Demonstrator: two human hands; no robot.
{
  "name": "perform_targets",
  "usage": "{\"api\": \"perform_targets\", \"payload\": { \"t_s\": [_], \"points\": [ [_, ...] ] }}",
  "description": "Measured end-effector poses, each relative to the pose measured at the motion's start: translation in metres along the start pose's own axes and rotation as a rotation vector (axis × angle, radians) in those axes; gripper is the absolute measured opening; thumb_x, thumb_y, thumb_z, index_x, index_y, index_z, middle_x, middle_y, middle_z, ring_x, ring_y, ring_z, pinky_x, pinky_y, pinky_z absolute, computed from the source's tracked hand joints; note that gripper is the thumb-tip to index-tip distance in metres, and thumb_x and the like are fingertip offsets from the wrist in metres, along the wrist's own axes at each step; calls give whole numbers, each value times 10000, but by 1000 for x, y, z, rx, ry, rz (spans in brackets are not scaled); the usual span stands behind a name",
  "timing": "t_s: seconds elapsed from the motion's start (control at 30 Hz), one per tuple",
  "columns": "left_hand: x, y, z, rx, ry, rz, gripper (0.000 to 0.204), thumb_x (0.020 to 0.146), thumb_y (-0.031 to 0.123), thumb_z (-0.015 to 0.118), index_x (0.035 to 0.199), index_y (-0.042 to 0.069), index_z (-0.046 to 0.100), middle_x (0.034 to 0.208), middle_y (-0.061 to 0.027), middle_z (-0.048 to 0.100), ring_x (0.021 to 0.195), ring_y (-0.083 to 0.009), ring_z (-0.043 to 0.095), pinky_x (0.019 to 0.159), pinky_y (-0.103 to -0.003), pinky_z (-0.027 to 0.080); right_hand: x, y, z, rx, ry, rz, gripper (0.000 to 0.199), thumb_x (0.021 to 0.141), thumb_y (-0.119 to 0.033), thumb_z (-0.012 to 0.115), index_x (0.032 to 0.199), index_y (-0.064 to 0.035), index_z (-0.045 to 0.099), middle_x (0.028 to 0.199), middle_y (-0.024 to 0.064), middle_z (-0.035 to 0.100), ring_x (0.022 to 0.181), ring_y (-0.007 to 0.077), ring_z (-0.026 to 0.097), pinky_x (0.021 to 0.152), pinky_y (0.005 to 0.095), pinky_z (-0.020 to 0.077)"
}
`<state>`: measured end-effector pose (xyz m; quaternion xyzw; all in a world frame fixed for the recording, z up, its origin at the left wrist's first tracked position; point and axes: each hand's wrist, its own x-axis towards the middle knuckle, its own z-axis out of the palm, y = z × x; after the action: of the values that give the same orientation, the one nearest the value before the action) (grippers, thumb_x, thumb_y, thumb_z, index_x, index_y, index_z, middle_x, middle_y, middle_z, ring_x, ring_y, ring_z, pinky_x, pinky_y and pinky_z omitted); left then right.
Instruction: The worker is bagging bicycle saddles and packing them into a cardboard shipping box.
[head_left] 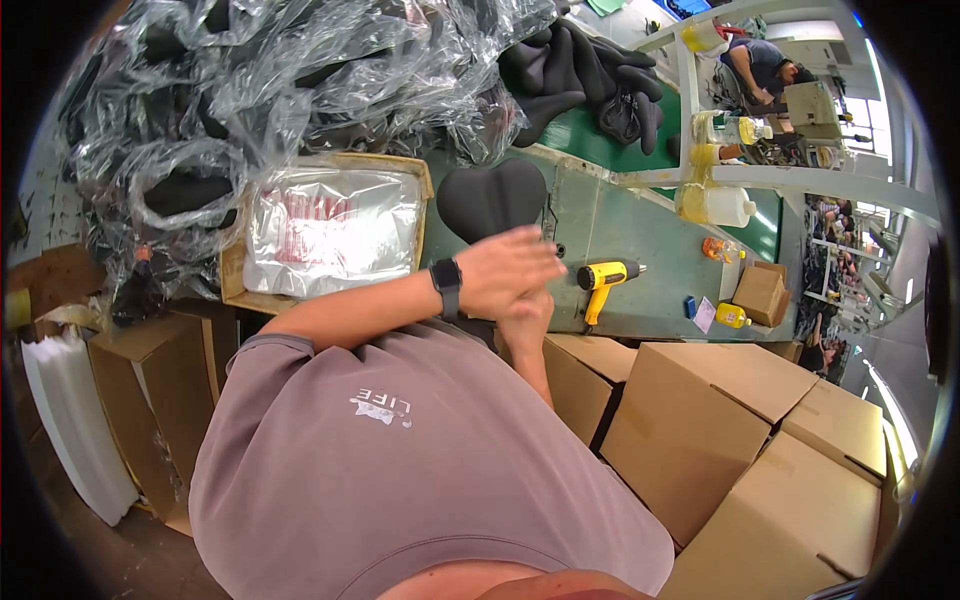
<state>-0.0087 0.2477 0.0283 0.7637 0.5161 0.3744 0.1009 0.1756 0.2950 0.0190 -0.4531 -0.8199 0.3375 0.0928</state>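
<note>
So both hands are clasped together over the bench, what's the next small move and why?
Probably part the hands and reach the left hand forward to the black saddle. It lies loose on the green bench just beyond the fingers, and neither hand holds anything; the right hand is pressed under the left.

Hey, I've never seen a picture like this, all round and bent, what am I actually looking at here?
There is no machine here. A person wears a wide fisheye camera on the head, looking down, so edges bend and their own mauve shirt fills the bottom. The left hand, with a black watch on its wrist, is pressed over the right hand; neither seems to hold anything. Beyond them is a green workbench with a black bicycle saddle, a yellow heat gun, a tray of clear bags and crumpled plastic wrap. Cardboard boxes stand at the right. Another person works far off.
</note>
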Motion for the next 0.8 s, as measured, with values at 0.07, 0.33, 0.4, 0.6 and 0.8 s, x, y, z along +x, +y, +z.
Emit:
{"api": "perform_targets", "payload": {
  "t_s": [0.07,0.33,0.4,0.6,0.8],
  "points": [
    [0,-2,-43,271,87,-110,541,1032,455,679,1419,77,686,1513,-159,653,1516,-336,526,1306,-584,310,-20,-45,-6,60,119,-71,625,788,-145,888,1383,-54,719,1128,239,795,1043,418,783,902,446,611],
    [-104,-50,-99,-482,550,-839,563,1046,388,756,1467,28,653,1420,-171,712,1315,-349,681,1073,-436,553,-80,-65,-21,28,152,-179,785,787,-149,898,1508,6,629,1215,266,784,1099,410,787,954,447,603],
    [-117,-6,-90,-465,595,-681,690,977,389,835,1521,32,607,1437,-188,697,1323,-351,676,1094,-434,541,-85,-75,-18,39,128,-188,861,784,-152,943,1544,35,584,1236,255,791,1122,344,793,991,411,590],
    [-143,63,-76,-437,769,-678,735,936,371,897,1526,28,622,1314,-177,762,1209,-305,737,1056,-395,565,-105,-94,-18,115,37,-210,837,800,-136,924,1535,67,578,1235,264,789,1102,310,795,988,403,593],
    [-199,-14,-31,-508,888,-913,362,1129,335,629,1103,16,798,922,-142,822,901,-275,806,814,-387,606,-126,-87,-10,106,26,-266,791,807,-102,908,1513,35,579,1004,203,779,885,302,785,825,416,630]
  ]
}}
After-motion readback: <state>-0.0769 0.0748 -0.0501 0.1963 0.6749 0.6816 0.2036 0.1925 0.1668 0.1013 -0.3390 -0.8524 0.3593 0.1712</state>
